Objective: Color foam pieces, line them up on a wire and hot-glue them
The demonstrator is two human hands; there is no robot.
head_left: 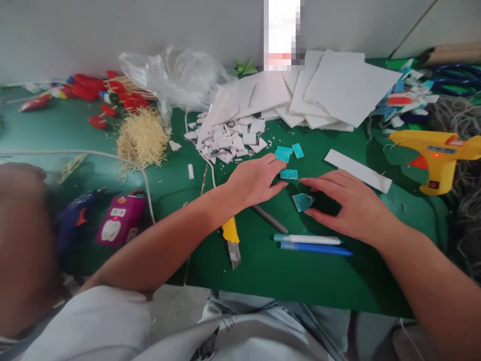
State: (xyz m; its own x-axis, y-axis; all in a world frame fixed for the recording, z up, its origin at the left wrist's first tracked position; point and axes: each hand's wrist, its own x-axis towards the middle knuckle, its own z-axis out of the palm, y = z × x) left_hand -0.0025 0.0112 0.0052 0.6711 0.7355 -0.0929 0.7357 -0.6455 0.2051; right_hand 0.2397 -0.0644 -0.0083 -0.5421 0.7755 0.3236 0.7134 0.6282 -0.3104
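My left hand (259, 180) reaches palm-down to the small turquoise pieces, thumb stretched out and fingers apart from it. Its fingertips are beside a turquoise rectangle (289, 174) and the turquoise pieces (283, 154) behind it; whether they touch is unclear. Another small turquoise piece (298, 150) lies just beyond. My right hand (343, 205) is open, thumb and fingers spread around a dark-dotted teal piece (303, 202). The thumb tip is close to that piece, and I see no grip on it. A utility knife (231, 235) with a yellow handle lies under my left forearm.
White and blue pens (311, 239) and a grey rod (269, 219) lie in front. White scraps (233, 140), white sheets (338, 85) and a white strip (356, 170) lie farther back. A yellow glue gun (436, 155) is right; a purple power adapter (120, 219) and another person's arm (24, 240) are left.
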